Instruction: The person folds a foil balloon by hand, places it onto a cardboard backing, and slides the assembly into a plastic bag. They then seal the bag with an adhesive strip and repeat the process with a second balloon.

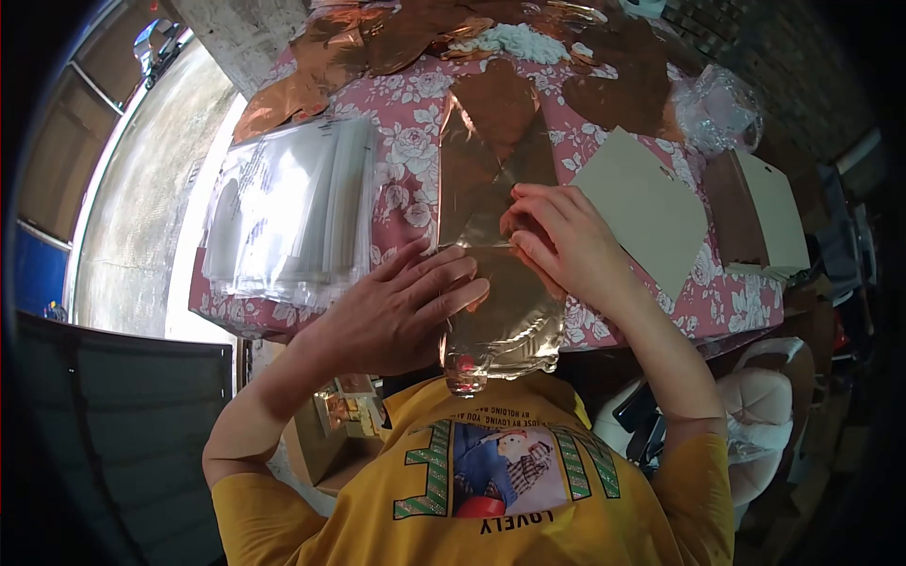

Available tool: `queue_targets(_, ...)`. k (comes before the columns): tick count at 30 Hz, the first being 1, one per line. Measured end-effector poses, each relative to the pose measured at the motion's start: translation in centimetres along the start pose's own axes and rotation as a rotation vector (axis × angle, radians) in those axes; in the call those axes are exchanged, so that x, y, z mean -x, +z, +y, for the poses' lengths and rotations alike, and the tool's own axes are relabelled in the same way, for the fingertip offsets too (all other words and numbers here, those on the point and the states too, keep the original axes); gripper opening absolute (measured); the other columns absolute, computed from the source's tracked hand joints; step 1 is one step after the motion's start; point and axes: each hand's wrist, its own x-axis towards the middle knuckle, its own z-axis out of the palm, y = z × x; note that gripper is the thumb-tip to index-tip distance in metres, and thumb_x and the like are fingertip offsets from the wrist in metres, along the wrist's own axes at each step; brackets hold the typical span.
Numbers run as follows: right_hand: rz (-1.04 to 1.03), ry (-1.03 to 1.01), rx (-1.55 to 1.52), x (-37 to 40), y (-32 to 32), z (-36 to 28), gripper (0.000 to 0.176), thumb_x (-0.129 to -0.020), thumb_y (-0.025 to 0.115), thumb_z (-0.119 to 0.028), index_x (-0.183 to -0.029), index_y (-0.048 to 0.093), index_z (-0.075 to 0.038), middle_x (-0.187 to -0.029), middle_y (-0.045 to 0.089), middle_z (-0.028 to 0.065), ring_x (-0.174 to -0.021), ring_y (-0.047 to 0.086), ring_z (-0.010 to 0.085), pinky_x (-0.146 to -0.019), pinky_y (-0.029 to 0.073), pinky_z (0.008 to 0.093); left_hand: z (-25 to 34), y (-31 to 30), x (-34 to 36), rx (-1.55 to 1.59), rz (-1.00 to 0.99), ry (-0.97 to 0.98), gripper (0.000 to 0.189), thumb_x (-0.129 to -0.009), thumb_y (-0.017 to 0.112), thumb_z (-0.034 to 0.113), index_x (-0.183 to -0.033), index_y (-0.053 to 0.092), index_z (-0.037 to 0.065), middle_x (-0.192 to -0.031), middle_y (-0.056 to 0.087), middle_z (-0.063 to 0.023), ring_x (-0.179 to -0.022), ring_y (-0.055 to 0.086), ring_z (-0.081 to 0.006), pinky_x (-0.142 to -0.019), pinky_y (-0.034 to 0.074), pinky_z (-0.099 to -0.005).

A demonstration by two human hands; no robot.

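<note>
A long, shiny copper-gold foil balloon (491, 217), flat and folded, lies on the table in front of me. Its near end hangs over the table edge by my shirt. My left hand (415, 292) rests palm down on the left side of the foil, fingers stretched out. On the right side, my right hand (559, 231) has bent fingers, with thumb and forefinger closed at a fold near the middle. The fingertips partly hide that fold. Diagonal creases cross the upper part of the foil.
A stack of clear plastic bags (288, 212) is on the left. Pale cards (646, 212) lie at right, beside a thicker card stack (769, 212). More copper foil pieces (330, 57), a white stringy heap (514, 42) and crumpled clear plastic (719, 108) lie farther back on the floral tablecloth (411, 141).
</note>
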Motion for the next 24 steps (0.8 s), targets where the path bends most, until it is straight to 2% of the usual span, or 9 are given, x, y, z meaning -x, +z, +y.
queue_targets(2, 0.001, -0.002, -0.003, -0.1, 0.0, 0.1, 0.026, -0.086, 0.070, -0.019, -0.107, 0.061, -0.007, -0.122, 0.061, 0.0087, -0.108, 0.057, 0.0301, -0.094, 0.048, 0.0404, 0.0, 0.9, 0.1, 0.035, 0.079, -0.010, 0.092, -0.063, 0.079, 0.016, -0.146, 0.040, 0.013, -0.143, 0.046, -0.0122, -0.139, 0.042, -0.0344, -0.117, 0.032, -0.0494)
queue_targets(7, -0.015, -0.002, -0.024, 0.1, 0.0, 0.1, 0.026, -0.087, 0.069, -0.019, -0.108, 0.060, -0.006, -0.122, 0.061, 0.0087, -0.108, 0.057, 0.0302, -0.094, 0.048, 0.0405, 0.1, 1.1, 0.1, 0.091, 0.132, -0.026, 0.086, -0.062, 0.079, 0.010, -0.141, 0.046, 0.013, -0.139, 0.046, -0.0130, -0.134, 0.046, -0.0358, -0.112, 0.038, -0.0485)
queue_targets(12, -0.062, 0.054, -0.060, 0.0, -0.4, -0.1, 0.026, -0.089, 0.069, -0.019, -0.110, 0.062, -0.006, -0.128, 0.061, 0.0074, -0.115, 0.056, 0.0298, -0.100, 0.046, 0.0403, -0.5, -2.1, 0.4, 0.078, -0.024, 0.005, 0.070, -0.083, 0.073, 0.015, -0.146, 0.042, 0.014, -0.145, 0.042, -0.0162, -0.134, 0.045, -0.0407, -0.108, 0.047, -0.0435)
queue_targets(13, -0.061, 0.050, -0.057, 0.1, -0.4, -0.2, 0.026, -0.089, 0.069, -0.019, -0.110, 0.062, -0.006, -0.128, 0.061, 0.0074, -0.115, 0.056, 0.0298, -0.100, 0.046, 0.0403, -1.9, -3.0, 0.7, 0.324, -0.070, -0.030, 0.061, -0.091, 0.067, 0.014, -0.147, 0.043, 0.013, -0.150, 0.040, -0.0165, -0.132, 0.049, -0.0403, -0.104, 0.051, -0.0417)
queue_targets(15, -0.055, 0.040, -0.055, 0.0, -0.3, -0.1, 0.027, -0.088, 0.069, -0.018, -0.111, 0.062, -0.006, -0.129, 0.061, 0.0075, -0.115, 0.056, 0.0298, -0.100, 0.046, 0.0401, -4.1, -4.2, -0.6, 0.316, 0.022, -0.199, 0.056, -0.092, 0.064, 0.010, -0.145, 0.045, 0.011, -0.150, 0.040, -0.0189, -0.130, 0.051, -0.0390, -0.105, 0.049, -0.0416)
queue_targets(16, -0.053, 0.029, -0.053, -0.1, -0.3, -0.1, 0.027, -0.088, 0.069, -0.018, -0.111, 0.062, -0.006, -0.129, 0.061, 0.0075, -0.115, 0.056, 0.0298, -0.100, 0.046, 0.0401, -4.6, -5.2, -2.3, 0.459, -0.017, -0.452, 0.051, -0.094, 0.060, 0.013, -0.143, 0.046, 0.005, -0.149, 0.041, -0.0227, -0.129, 0.051, -0.0384, -0.106, 0.047, -0.0418)
queue_targets(18, -0.059, 0.047, -0.041, 0.0, -0.2, -0.2, 0.028, -0.088, 0.070, -0.018, -0.112, 0.062, -0.006, -0.129, 0.061, 0.0076, -0.115, 0.056, 0.0297, -0.100, 0.046, 0.0399, -9.1, -2.1, -4.9, -0.011, 0.175, -0.239, 0.051, -0.097, 0.056, 0.019, -0.142, 0.044, -0.002, -0.149, 0.039, -0.0248, -0.130, 0.050, -0.0398, -0.108, 0.043, -0.0406)
queue_targets(21, -0.071, 0.048, -0.033, 0.0, -0.4, -0.3, 0.029, -0.087, 0.070, -0.018, -0.112, 0.063, -0.006, -0.129, 0.061, 0.0076, -0.115, 0.056, 0.0295, -0.100, 0.046, 0.0399, -12.4, 2.2, -8.4, 0.015, 0.288, -0.328, 0.054, -0.098, 0.054, 0.027, -0.140, 0.043, -0.005, -0.150, 0.040, -0.0240, -0.135, 0.045, -0.0394, -0.111, 0.039, -0.0426)
queue_targets(24, -0.054, 0.025, -0.028, 0.1, -0.3, -0.2, 0.028, -0.087, 0.070, -0.018, -0.112, 0.063, -0.006, -0.129, 0.061, 0.0072, -0.115, 0.056, 0.0292, -0.099, 0.046, 0.0399, -12.5, 3.4, -9.9, -0.162, 0.298, -0.395, 0.055, -0.098, 0.054, 0.032, -0.140, 0.045, -0.003, -0.149, 0.042, -0.0233, -0.139, 0.039, -0.0377, -0.112, 0.037, -0.0445)
